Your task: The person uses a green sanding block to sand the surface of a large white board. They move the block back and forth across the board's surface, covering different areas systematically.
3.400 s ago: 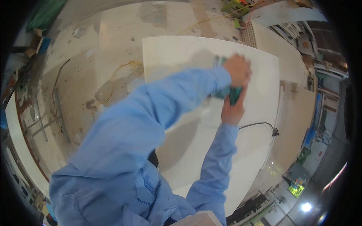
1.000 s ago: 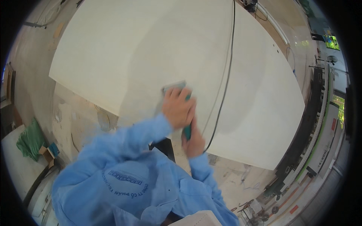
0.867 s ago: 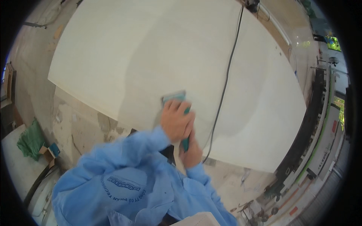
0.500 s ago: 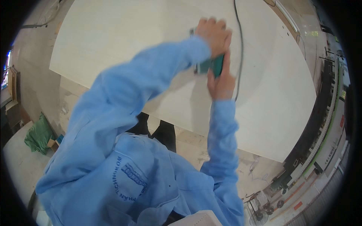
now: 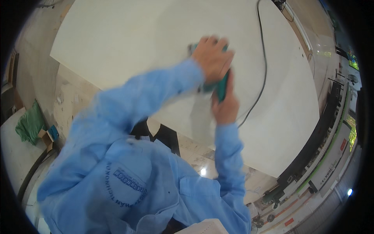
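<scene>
A teal power sander lies on a large whitish board, partly covered by my hands. My left hand presses over its front top, with fingers curled around the body. Behind it, my right hand grips the rear handle, the thumb on one side and fingers along the other. Both hands are slightly smeared by motion. The sander's underside against the board is hidden.
A black cord runs over the board, right of the sander. At the right stands a long rail-like machine. A green bag and an open cardboard box are at the left.
Both hands and the sander have come nearer to my body across the board. The cord has shifted and now bows further right. The view has also turned slightly.
</scene>
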The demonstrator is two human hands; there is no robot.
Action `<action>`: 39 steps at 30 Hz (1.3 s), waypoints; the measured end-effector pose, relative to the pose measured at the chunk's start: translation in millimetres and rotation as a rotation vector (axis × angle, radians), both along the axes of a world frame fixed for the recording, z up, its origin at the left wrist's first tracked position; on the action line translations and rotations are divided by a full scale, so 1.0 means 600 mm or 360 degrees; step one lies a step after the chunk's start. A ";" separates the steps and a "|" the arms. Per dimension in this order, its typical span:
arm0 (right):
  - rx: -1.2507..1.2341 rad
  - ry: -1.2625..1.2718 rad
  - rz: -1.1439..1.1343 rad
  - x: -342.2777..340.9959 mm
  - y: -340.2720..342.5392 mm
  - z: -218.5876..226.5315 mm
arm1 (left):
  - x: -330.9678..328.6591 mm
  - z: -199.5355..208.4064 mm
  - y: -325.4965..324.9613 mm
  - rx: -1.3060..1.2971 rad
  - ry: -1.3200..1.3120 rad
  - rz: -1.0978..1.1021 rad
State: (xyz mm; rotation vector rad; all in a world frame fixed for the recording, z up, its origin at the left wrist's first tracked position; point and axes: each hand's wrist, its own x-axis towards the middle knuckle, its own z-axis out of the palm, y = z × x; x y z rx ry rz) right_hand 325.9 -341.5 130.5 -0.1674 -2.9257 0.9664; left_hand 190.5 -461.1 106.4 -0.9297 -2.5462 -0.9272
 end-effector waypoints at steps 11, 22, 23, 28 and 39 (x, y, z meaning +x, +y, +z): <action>-0.0007 -0.0204 0.0288 0.191 -0.040 0.044 | 0.258 0.080 -0.099 0.0060 -0.0507 0.0193; 0.0148 0.0207 0.0919 -0.300 -0.227 -0.027 | -0.160 0.001 -0.341 -0.0360 -0.0019 0.0846; 0.0113 0.0159 0.0884 -0.342 -0.255 -0.026 | -0.197 -0.002 -0.358 -0.0282 0.0142 0.0861; 0.0096 -0.0133 0.1010 -0.239 -0.283 0.006 | -0.066 0.018 -0.371 -0.0373 -0.0079 0.1047; 0.0160 0.0016 0.1231 -0.270 -0.427 -0.018 | -0.053 -0.005 -0.542 0.0102 0.0010 0.1287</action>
